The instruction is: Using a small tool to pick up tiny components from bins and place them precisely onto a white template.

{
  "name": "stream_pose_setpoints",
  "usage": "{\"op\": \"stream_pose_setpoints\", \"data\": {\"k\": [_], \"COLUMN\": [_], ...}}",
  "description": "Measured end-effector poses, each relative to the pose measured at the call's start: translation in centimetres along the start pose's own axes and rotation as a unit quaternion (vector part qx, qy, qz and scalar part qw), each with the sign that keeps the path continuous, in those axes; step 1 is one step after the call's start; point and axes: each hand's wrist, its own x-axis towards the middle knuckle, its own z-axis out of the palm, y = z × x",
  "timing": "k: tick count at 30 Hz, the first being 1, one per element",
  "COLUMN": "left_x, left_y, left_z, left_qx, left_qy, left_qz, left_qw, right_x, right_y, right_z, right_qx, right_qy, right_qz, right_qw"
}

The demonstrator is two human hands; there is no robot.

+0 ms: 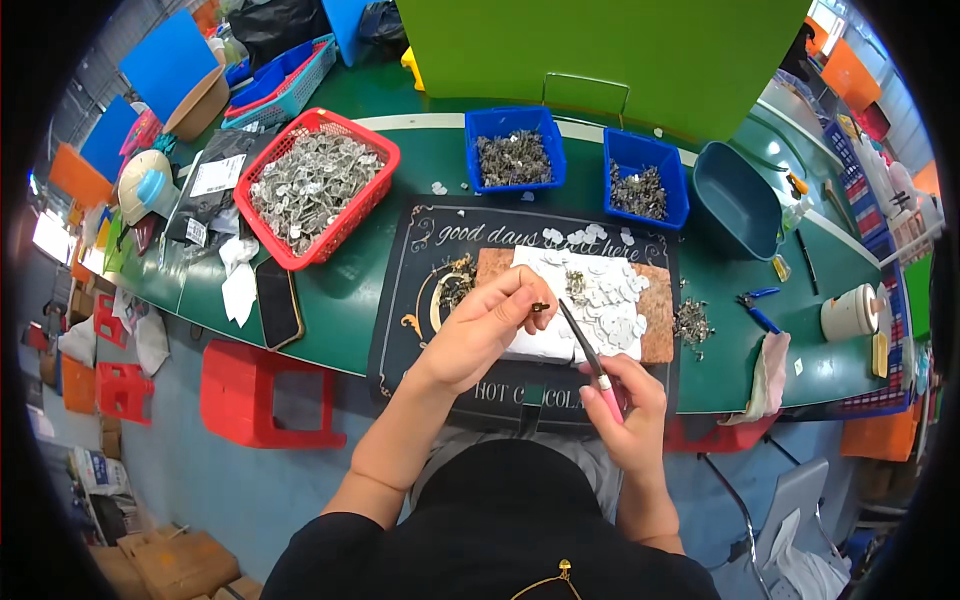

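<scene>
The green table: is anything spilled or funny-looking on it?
Maybe: a loose heap of small metallic pieces lies right of the flat reddish-brown board, outside any container, while similar bits sit in two rectangular blue plastic bins. I can't tell whether it spilled.

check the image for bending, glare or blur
Head view: the front edge of the green table bows, the corners go black; white discs partly blend into the white block; a bright patch at far left is blown out; the tiny piece in the left hand lacks clear detail.
</scene>
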Motion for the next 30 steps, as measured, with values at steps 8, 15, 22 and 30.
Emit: {"op": "stream_pose_setpoints", "data": {"k": [8,15,22,30], "left_x": [-0.5,-0.9,-1.7,-1.9], "left_y": [-0.6,-1.3,-1.9,-2.5], "left_z": [0.0,0.0,-0.4,-0.6], "left_qx": [-0.075,-0.089,-0.094,-0.145], "left_qy": [-0.014,0.006,0.054,0.057], "left_qz": [0.023,0.017,0.055,0.048], "left_qw": [0.997,0.996,0.993,0.987], "right_x": [0.0,-0.3,0.1,-0.1], "right_y": [-0.5,0.2,-0.2,-0.5], "right_z": [0.4,0.6,0.5,0.8], "right_qx": [0.125,0.136,0.199,0.252], "right_qy": [-0.076,-0.075,-0.107,-0.092], "right_qz": [0.069,0.074,0.132,0.169], "right_qw": [0.987,0.985,0.965,0.948]}}
